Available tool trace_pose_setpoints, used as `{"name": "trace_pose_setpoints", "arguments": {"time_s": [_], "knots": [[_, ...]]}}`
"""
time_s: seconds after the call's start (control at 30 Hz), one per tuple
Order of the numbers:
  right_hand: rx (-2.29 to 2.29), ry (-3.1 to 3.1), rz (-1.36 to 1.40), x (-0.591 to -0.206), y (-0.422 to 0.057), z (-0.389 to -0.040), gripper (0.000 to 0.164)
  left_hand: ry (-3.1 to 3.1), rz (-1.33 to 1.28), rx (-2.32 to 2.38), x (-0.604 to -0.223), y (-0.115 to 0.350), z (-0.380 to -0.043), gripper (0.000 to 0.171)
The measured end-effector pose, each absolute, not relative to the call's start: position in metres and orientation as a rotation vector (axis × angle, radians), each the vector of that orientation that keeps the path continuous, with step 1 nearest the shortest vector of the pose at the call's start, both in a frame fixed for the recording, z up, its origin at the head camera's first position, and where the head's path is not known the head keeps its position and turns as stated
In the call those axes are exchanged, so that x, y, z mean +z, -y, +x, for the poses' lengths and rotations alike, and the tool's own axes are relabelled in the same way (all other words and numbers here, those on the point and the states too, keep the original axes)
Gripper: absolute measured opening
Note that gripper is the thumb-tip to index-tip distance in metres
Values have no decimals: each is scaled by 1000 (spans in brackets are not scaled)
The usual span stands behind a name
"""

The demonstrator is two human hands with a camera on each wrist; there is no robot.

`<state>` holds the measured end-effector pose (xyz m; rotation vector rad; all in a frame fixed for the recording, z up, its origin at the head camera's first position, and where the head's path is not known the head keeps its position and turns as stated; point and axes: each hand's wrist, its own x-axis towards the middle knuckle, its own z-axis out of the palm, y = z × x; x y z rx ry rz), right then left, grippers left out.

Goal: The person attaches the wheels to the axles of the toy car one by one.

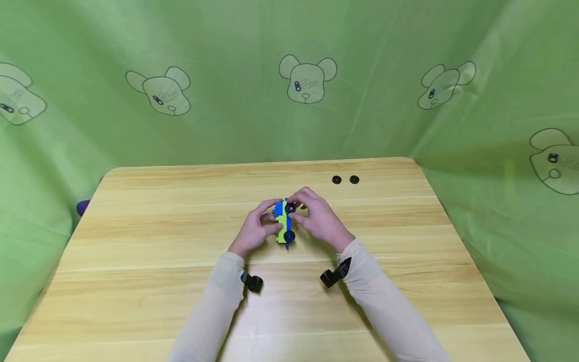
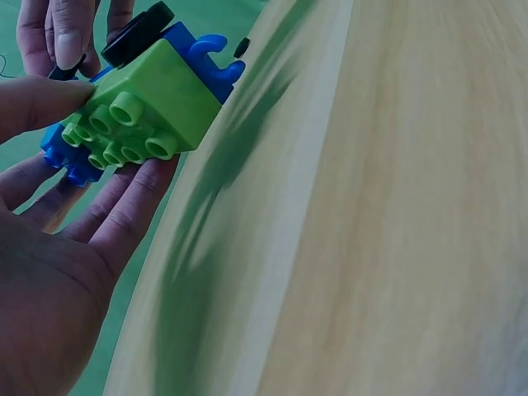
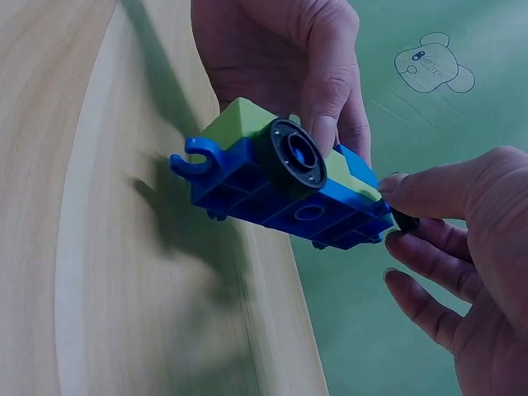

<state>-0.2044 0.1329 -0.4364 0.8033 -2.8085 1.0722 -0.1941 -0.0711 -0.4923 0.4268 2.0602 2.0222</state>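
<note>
Green-and-blue, seemingly hard plastic, the toy vehicle [image 1: 283,220] is hanging just above the worktop [image 1: 135,281]. The fingers of our left hand [image 1: 254,230] are gripping its body [image 2: 157,82]; those of our right hand [image 1: 319,217] are pinching the black wheel [image 1: 290,207] farther from the hook [image 3: 205,166]. We are judging it light, stiff and slightly slick, and are recommending a hold on the body's flat sides, sparing the hook.
</note>
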Motion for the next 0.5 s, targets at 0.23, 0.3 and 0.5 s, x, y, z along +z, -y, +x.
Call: {"name": "trace_pose_setpoints", "arguments": {"time_s": [0.23, 0.3, 0.5], "knots": [[1072, 2816, 785, -439, -132, -205, 33, -2061, 447, 2048, -492, 70, -193, 65], [1077, 2823, 779, -439, -131, -205, 34, -2060, 445, 2052, -493, 70, -193, 65], [1128, 2811, 776, -441, -130, -204, 33, -2068, 428, 2057, -494, 70, -192, 65]]}}
